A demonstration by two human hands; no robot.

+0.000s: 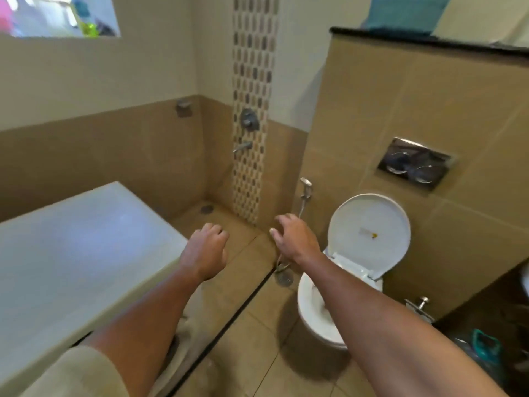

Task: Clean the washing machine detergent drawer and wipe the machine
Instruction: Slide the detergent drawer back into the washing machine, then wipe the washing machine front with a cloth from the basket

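Observation:
A white flat-topped machine [86, 253] fills the left side, seen from above; its front and any drawer are hidden from view. My left hand [206, 247] reaches forward just past the machine's right edge, fingers loosely curled downward and holding nothing. My right hand [294, 239] is stretched out over the floor between the shower corner and the toilet, fingers spread and bent, also with nothing in it. No cloth or detergent drawer shows.
A white toilet [323, 305] with its lid [369, 233] raised stands at the right, a hand sprayer [306, 187] beside it. Shower tap [243, 147] and floor drain [206, 209] lie ahead. A green-capped container [483, 348] sits low right.

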